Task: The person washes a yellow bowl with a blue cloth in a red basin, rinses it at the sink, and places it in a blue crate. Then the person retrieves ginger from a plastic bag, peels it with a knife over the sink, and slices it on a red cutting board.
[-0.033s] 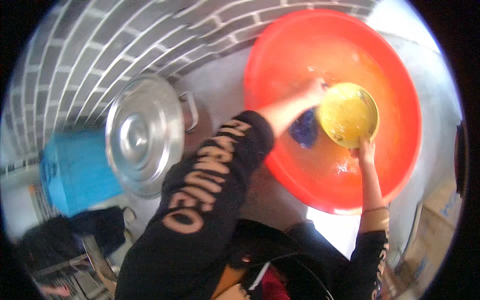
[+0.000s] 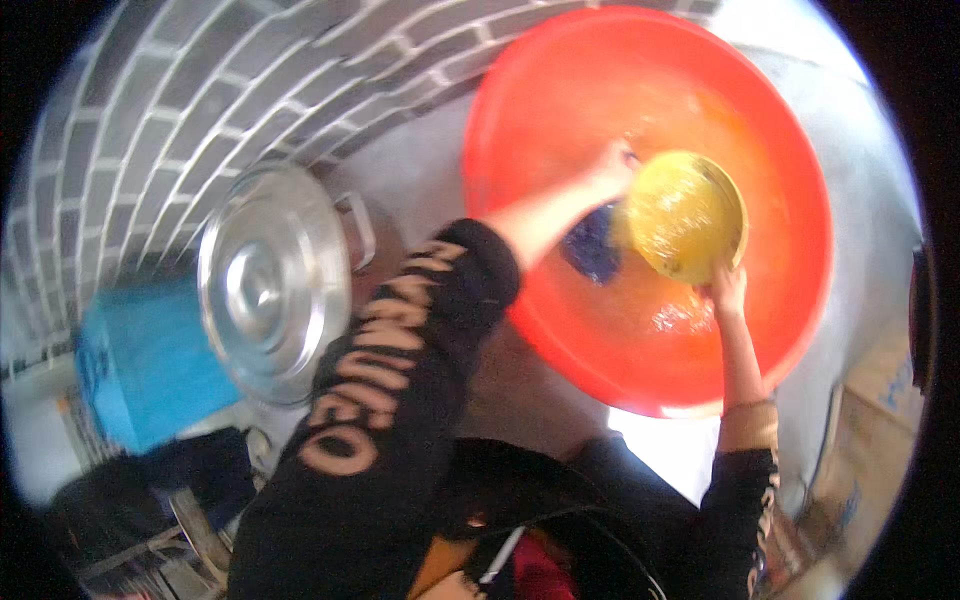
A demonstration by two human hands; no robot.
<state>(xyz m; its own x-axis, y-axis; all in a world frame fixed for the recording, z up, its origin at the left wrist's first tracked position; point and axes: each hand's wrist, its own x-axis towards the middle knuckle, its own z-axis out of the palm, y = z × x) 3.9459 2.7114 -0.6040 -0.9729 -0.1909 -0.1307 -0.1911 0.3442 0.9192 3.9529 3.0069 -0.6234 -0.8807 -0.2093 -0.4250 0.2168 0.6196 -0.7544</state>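
A yellow bowl (image 2: pixel 682 212), its inside wet and glinting, is held over the wide red basin (image 2: pixel 800 310) with shallow water in it. My right hand (image 2: pixel 729 287) grips the bowl's near rim. My left hand (image 2: pixel 612 170) reaches in from the left beside the bowl's far left rim. Its fingers are blurred but look closed, with a small dark spot at their tips that I cannot make out. A dark blue item (image 2: pixel 592 246), perhaps cloth, lies in the basin below my left forearm, partly hidden.
A large round metal lid (image 2: pixel 275 290) leans at the left, near a metal handle (image 2: pixel 362 232). Beside it is a blue container (image 2: pixel 150 360). A grey brick wall (image 2: pixel 200 100) rises behind. A cardboard box (image 2: pixel 868 440) stands at the right.
The whole view has shifted slightly, so the basin sits a little further left and up. Both hands stay by the bowl, and the glints on the water have changed.
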